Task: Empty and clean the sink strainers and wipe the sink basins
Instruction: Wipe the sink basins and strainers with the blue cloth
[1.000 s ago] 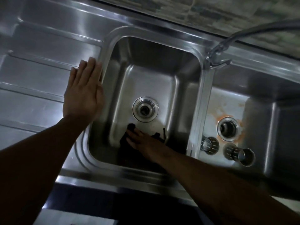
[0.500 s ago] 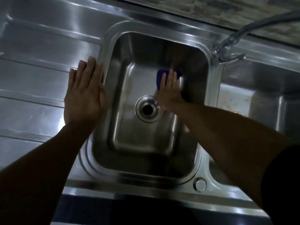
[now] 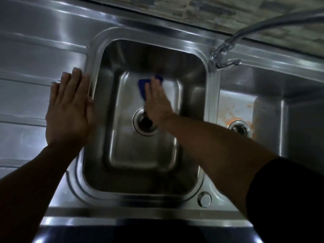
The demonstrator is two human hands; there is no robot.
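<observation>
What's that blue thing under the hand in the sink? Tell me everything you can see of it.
It is a dark blue cloth, or perhaps a thin sponge; the blur leaves that open. Only its far and left edges show, poking out past the fingers of the right hand, which presses flat on top of it. It looks soft and thin, and it lies on the steel floor of the left basin, just beyond the drain hole.

blue cloth (image 3: 142,88) on basin floor (image 3: 140,155)
</observation>
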